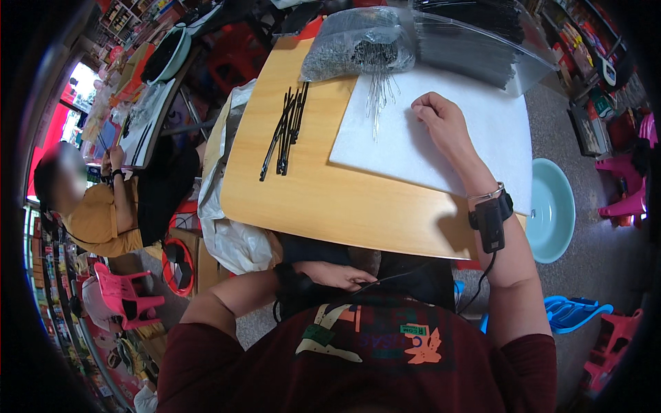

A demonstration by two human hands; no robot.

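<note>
Head view looks down over a wooden bench with a white foam sheet laid across its far right part. The right hand rests on that sheet with its fingers curled shut in a loose fist; whether they pinch anything cannot be made out. Just left of those fingers, thin metal wires spill onto the sheet from a clear bag of wires, which lies beyond and to the left of them. A second clear bag of dark rods sits straight beyond the fingers, cut off by the top edge. Farther left, well apart, a small heap of black sticks lies on bare wood.

The left hand is below the bench's near edge, at the lap, fingers stretched flat and partly hidden by a dark wristband and a cable; it seems to hold nothing.

Open sheet lies between the right fingers and the bench's near edge. A pale green basin stands on the floor past the right edge. Another person sits off to the left.
</note>
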